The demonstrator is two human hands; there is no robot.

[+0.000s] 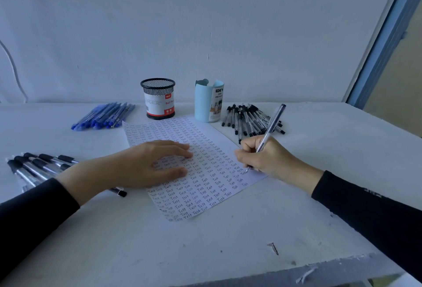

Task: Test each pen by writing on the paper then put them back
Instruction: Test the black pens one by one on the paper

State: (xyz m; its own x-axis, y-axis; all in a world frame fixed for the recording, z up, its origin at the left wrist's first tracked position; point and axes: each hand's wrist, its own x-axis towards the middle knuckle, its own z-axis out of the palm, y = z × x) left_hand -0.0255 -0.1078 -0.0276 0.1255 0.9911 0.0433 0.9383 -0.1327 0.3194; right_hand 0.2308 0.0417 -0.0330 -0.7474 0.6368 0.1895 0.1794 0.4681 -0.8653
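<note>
A white sheet of paper (205, 197) lies tilted on the table, covered with rows of the written word "Test". My right hand (267, 156) grips a clear pen (272, 124) with a dark cap end, its tip touching the paper near the right edge. My left hand (150, 163) rests flat on the sheet, fingers spread, holding nothing. Several black-capped pens (251, 119) lie in a pile at the back right. More black pens (38, 167) lie at the left, partly hidden by my left forearm. Several blue pens (104, 115) lie at the back left.
A black mesh pen cup (158, 98) and a light blue organiser cup (209, 100) stand behind the paper, near the wall. A small dark screw (273, 248) lies near the table's front edge. A window frame (386, 35) runs along the right.
</note>
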